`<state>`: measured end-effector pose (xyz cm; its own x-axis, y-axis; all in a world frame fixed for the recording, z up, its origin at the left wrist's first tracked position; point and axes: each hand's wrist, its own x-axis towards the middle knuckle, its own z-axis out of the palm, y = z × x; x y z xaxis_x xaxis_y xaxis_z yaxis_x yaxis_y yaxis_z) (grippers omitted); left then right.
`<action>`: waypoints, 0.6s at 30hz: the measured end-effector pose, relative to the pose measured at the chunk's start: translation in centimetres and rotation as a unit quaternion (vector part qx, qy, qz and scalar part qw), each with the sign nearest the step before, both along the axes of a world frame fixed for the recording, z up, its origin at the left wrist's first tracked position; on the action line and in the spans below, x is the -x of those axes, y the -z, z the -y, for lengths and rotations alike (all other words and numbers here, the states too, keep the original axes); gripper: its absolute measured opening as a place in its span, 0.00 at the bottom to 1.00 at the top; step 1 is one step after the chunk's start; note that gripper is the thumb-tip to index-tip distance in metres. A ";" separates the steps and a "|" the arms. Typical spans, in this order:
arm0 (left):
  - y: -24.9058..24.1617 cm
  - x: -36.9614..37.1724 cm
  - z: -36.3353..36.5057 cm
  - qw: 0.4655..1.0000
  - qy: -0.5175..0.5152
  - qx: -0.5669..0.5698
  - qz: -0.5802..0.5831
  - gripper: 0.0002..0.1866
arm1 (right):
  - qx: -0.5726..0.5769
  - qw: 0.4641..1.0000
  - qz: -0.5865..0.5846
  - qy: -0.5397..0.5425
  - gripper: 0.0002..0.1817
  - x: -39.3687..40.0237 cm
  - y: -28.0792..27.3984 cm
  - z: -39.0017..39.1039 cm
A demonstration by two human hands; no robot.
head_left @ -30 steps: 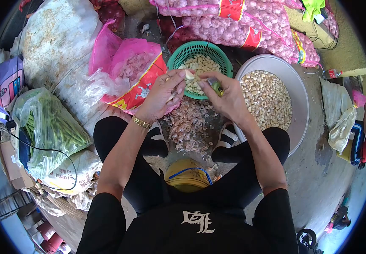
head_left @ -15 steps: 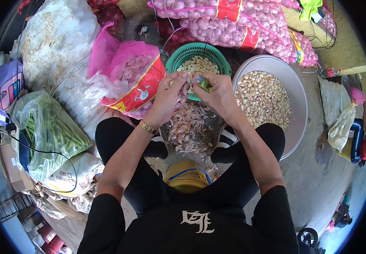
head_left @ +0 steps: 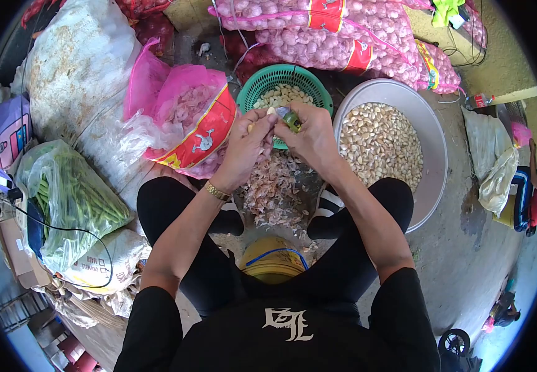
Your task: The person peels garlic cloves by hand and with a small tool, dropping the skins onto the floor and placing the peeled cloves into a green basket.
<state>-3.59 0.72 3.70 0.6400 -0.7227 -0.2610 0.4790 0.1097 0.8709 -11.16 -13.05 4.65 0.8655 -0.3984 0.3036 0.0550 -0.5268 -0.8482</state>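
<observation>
At the left edge, a purple bag (head_left: 8,133) is partly lost in the dark border of the view. Next to it, on the near side, a clear bag (head_left: 85,204) holds long green pods, blurred by the plastic. Then comes a pink net bag (head_left: 153,84) with skins inside; its near right part is covered by your left hand (head_left: 243,149). The fingers of this hand are bent, and thumb and fingertips pinch a pale clove (head_left: 271,111); what lies deeper in the palm I cannot tell. The clove is in the middle, over the near left part of the green basket (head_left: 321,87), whose near side your hands hide. Below them, skins (head_left: 274,198) lie on the ground between your shoes, and nearer is a yellow bucket (head_left: 268,254), cut by your clothes. Your right hand (head_left: 315,136) has its fingers closed around a small green tool (head_left: 292,120); its tip, beside the clove, is hard to see. At right, the basin (head_left: 433,161) holds many cloves, and your right knee covers its near left edge.
</observation>
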 end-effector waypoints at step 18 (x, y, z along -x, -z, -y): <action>-0.1 -0.7 -0.5 0.997 0.032 0.032 -0.068 0.13 | -0.222 0.975 -0.022 0.014 0.10 -0.2 0.5 -0.2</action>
